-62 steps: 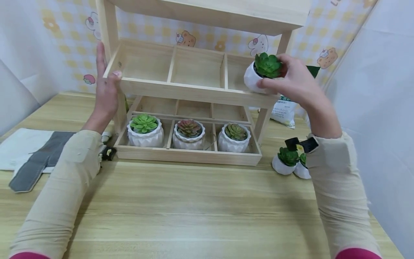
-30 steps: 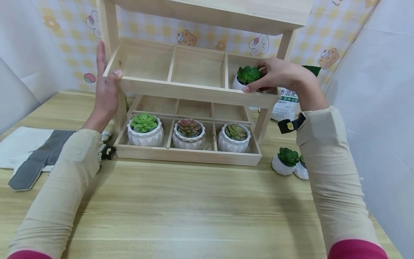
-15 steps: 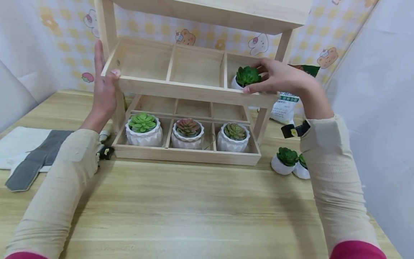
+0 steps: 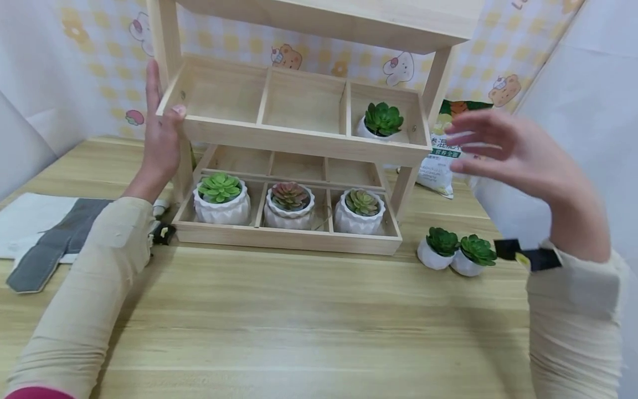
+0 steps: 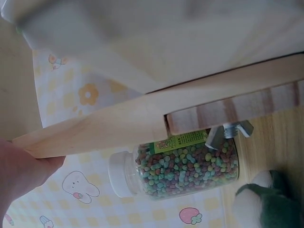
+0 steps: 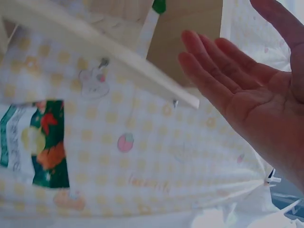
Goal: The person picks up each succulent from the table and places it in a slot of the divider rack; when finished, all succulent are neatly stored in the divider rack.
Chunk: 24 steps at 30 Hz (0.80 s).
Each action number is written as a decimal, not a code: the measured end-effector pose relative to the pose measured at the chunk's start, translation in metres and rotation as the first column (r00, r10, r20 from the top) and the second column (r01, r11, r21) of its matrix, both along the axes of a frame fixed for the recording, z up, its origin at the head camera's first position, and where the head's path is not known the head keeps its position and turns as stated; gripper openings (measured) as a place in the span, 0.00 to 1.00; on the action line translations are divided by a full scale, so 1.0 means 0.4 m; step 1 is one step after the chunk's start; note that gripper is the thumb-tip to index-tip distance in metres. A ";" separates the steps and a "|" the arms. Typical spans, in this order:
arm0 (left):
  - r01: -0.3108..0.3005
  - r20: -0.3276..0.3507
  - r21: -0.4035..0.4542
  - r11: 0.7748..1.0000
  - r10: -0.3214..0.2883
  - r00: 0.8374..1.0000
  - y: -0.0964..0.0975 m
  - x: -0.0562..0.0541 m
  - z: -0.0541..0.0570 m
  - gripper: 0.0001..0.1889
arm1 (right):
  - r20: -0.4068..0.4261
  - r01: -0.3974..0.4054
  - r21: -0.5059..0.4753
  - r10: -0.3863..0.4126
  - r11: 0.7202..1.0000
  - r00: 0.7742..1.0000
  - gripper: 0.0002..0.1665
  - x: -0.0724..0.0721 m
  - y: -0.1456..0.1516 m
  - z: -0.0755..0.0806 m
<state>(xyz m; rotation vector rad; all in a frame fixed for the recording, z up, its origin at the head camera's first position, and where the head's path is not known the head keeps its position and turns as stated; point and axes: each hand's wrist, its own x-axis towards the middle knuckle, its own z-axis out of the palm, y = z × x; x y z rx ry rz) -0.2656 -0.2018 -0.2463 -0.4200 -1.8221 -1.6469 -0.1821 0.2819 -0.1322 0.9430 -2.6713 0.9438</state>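
head view: a yellow-checked wall covering [image 4: 114, 72] with cartoon animals backs a wood-grained table [image 4: 279, 316]. between the hands stands a pale wooden shelf [image 4: 299, 143], its top tier cut off. the left hand [image 4: 161, 141] grips its side, thumb on the tray corner, one finger straight up along the post, other fingers hidden. the right hand [image 4: 523, 149] hangs in the air, fingers loosely extended, thumb apart. to its left, clear of it, the potted succulent [image 4: 382, 119] sits in the middle tier's right compartment: dark green fleshy leaves, white pot partly hidden by the front board. two similar small pots [image 4: 434, 257] stand below the right hand; a printed bag [image 4: 438, 169] is partly covered by its fingertips. three larger white pots [image 4: 224, 213] sit in the bottom tray, lower than the hands.

left wrist view: the left hand shows only at the edge, against the wood; beyond is a jar of coloured pellets [image 5: 190, 168], label partly covered.

right wrist view: open-palmed right hand, blurred wood near its fingertips; the bag is cut off.
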 end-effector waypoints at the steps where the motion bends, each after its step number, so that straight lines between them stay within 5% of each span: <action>1: -0.001 -0.001 -0.002 1.000 0.001 1.000 0.000 0.000 0.001 0.40 | -0.020 -0.007 0.001 0.007 1.000 1.000 0.33 0.013 0.017 -0.012; 4: 0.010 -0.012 0.001 1.000 -0.010 1.000 0.000 -0.002 0.002 0.40 | -0.056 0.020 0.014 -0.019 1.000 0.998 0.30 0.047 0.065 -0.052; 7: 0.007 -0.018 -0.005 1.000 -0.007 1.000 0.001 -0.002 0.002 0.39 | 0.006 0.020 -0.035 -0.020 0.999 1.000 0.29 0.069 0.113 -0.089; 11: -0.001 -0.018 -0.014 1.000 0.000 1.000 0.001 -0.001 0.002 0.39 | 0.155 -0.119 -0.295 0.170 0.948 0.973 0.30 0.073 0.182 -0.134; 14: 0.005 -0.009 -0.013 1.000 -0.006 1.000 0.003 -0.001 0.003 0.39 | 0.204 -0.139 -0.392 0.233 0.909 0.951 0.29 0.065 0.222 -0.171; 19: 0.017 -0.009 -0.001 1.000 -0.017 1.000 0.003 -0.001 0.001 0.39 | 0.251 -0.008 -0.206 0.061 0.978 0.966 0.29 0.055 0.255 -0.233; 24: 0.007 -0.004 -0.003 1.000 -0.007 1.000 -0.003 0.003 0.002 0.39 | 0.291 0.074 -0.038 -0.060 0.997 0.955 0.30 0.037 0.268 -0.278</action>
